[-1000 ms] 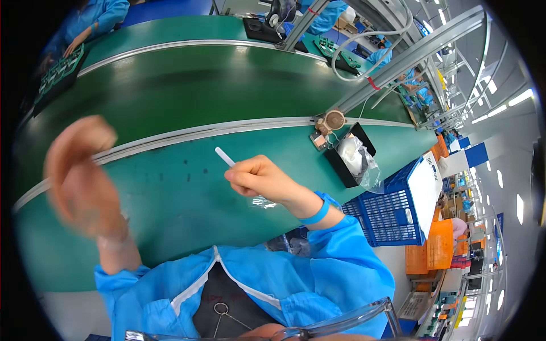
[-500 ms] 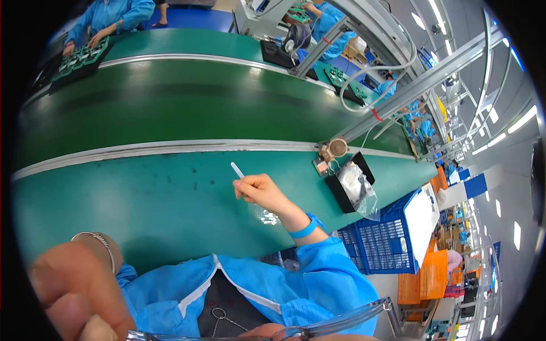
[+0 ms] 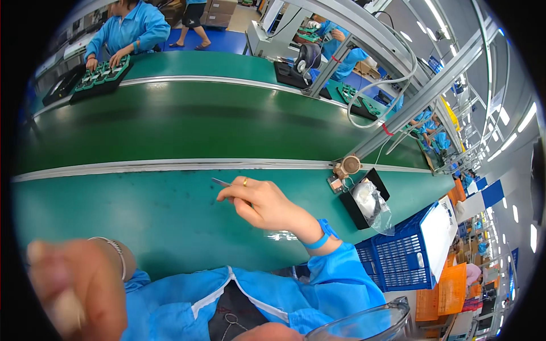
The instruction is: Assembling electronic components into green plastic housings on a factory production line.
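Observation:
My right hand (image 3: 259, 203), with a ring and a blue wrist strap (image 3: 322, 234), is above the green worktable (image 3: 114, 210). Its fingers pinch a slim stick-like tool (image 3: 220, 182), whose tip points left and away from me; the exact kind is not clear. Under that wrist a shiny patch (image 3: 280, 235) shows on the table, either clear plastic or glare. My left hand (image 3: 79, 290), wearing a silvery bracelet (image 3: 114, 247), is raised close to the camera at the lower left. Its fingers are blurred, so what they do is hard to read.
A black box (image 3: 364, 199) with clear plastic bags stands at the right, beside a small brownish round device (image 3: 348, 166). Right of the table is a blue crate (image 3: 395, 253). Beyond the metal rail runs a green conveyor (image 3: 187, 125); across it a person (image 3: 128, 31) handles green boards.
The whole view has shifted, so the scene sits lower and further right. My right hand has turned, its fingers less curled, with the stick tilted flatter. My left hand has moved slightly, still blurred.

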The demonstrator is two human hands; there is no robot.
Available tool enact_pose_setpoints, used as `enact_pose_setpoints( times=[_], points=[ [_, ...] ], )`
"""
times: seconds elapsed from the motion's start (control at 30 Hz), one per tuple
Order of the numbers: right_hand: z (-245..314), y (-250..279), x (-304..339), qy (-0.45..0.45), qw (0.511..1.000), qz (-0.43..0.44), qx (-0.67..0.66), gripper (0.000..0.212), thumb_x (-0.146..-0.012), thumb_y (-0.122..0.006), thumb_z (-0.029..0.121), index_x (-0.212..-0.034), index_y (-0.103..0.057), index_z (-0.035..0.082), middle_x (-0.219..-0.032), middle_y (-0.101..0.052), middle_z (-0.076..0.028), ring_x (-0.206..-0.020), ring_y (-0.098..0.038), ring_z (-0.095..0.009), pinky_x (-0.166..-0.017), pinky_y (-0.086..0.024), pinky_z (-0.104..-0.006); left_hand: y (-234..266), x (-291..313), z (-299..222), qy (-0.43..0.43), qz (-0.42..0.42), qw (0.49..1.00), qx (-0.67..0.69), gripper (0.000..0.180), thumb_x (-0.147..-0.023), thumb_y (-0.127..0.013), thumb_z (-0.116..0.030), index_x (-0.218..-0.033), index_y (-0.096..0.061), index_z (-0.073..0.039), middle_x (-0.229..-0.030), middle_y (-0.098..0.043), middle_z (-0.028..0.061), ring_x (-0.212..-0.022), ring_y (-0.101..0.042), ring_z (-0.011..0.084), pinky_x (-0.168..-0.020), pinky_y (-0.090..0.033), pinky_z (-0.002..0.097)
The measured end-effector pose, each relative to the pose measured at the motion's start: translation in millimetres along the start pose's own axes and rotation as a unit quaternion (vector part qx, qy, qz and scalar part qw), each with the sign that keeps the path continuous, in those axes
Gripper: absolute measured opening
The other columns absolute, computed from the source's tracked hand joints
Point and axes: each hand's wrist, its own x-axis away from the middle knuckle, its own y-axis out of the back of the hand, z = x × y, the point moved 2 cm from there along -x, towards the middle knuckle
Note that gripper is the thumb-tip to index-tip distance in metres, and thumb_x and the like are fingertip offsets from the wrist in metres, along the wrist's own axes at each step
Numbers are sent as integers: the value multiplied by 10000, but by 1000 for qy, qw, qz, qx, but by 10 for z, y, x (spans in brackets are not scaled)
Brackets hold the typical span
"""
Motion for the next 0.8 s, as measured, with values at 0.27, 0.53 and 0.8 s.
enact_pose_setpoints(
  times=[0.27,0.53,0.8],
  points=[
    [337,109,-205,91,995,8,-34,168,-850,-568,51,-948,-704,67,-895,-652,-88,-642,-619,-226,-558,-488,-353,-807,1229,401,515,129,847,38,206,-994,-487,10,-1138,-633,21,-932,-642,104,-902,-597,161,-819,-487,278],
    [1343,144,-629,297,948,42,-103,108,-757,-620,69,-668,-573,32,-771,-562,-117,-599,-565,-297,-499,-450,-385,-651,3125,430,672,245,698,-32,161,-969,-559,-58,-1062,-684,-16,-804,-693,87,-724,-642,130,-666,-520,279],
    [1807,-42,-747,280,927,101,-226,287,-704,-614,160,-496,-529,-19,-607,-550,-177,-494,-576,-356,-479,-470,-435,-615,2966,407,662,271,698,-42,162,-948,-572,-75,-1024,-701,-14,-780,-707,99,-671,-648,147,-629,-514,284]
  ],
)
